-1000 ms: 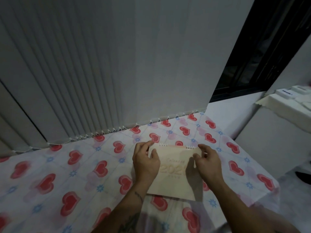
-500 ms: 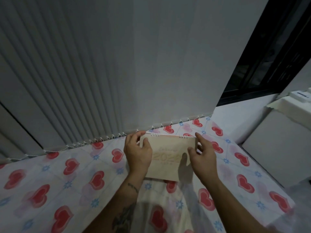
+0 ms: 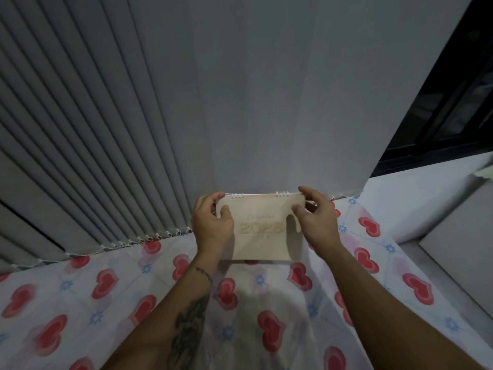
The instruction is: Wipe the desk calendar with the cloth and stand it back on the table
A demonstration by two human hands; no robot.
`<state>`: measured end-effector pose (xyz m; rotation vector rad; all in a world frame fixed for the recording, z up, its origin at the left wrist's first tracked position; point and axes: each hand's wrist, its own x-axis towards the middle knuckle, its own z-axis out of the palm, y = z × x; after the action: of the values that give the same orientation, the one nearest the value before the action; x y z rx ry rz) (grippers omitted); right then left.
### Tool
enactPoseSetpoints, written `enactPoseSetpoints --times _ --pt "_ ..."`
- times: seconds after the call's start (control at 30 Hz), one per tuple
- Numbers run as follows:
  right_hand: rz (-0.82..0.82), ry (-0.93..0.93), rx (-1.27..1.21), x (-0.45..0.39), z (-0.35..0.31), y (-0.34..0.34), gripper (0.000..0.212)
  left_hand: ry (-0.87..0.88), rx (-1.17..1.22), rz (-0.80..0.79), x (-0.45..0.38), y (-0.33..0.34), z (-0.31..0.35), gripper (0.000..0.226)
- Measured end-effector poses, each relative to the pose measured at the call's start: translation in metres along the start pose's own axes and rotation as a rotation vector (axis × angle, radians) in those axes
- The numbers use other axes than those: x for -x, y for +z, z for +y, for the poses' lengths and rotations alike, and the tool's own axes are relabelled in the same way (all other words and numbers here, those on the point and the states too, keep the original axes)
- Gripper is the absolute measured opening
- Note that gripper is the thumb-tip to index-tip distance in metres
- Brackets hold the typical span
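Calendar (image 3: pixel 262 231) — between both hands (image 3: pixel 213 225).

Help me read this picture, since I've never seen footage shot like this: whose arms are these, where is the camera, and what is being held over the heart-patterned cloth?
There is no machine here. The camera sits on a person's head and looks forward and down, so the two bare arms reaching in from the bottom are that person's own. The left hand and the right hand each grip one side of a beige desk calendar, near its wire-bound top edge. Its front shows large numbers for a year, the last digit unclear. Below lies a table covered with a white tablecloth printed with red hearts. Behind it hang grey vertical blinds, with a dark window at the right. I cannot tell whether the calendar's lower edge touches the table. No wiping cloth shows.
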<state>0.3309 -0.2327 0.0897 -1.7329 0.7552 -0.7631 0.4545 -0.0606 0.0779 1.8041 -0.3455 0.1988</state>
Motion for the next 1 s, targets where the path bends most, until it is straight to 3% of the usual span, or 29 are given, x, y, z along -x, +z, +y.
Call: enactPoseSetpoints --times 0.13,0.57,0.87,1.0 --pt "-0.07 0.071 -0.094 -0.024 0.01 0.006 0.039 0.01 -0.036 -0.015 -0.007 0.011 -0.015 0.031" --pt "-0.138 0.072 -0.004 -0.019 0.034 0.013 0.046 0.046 -0.174 -0.09 0.008 0.01 -0.036 0.041" --pt "-0.242 0.024 0.122 -0.023 0.037 0.008 0.073 -0.029 -0.265 -0.173 0.012 0.007 -0.031 0.05" --pt "-0.253 0.062 0.166 -0.027 0.035 0.007 0.074 -0.061 -0.277 -0.21 0.008 0.003 -0.03 0.054"
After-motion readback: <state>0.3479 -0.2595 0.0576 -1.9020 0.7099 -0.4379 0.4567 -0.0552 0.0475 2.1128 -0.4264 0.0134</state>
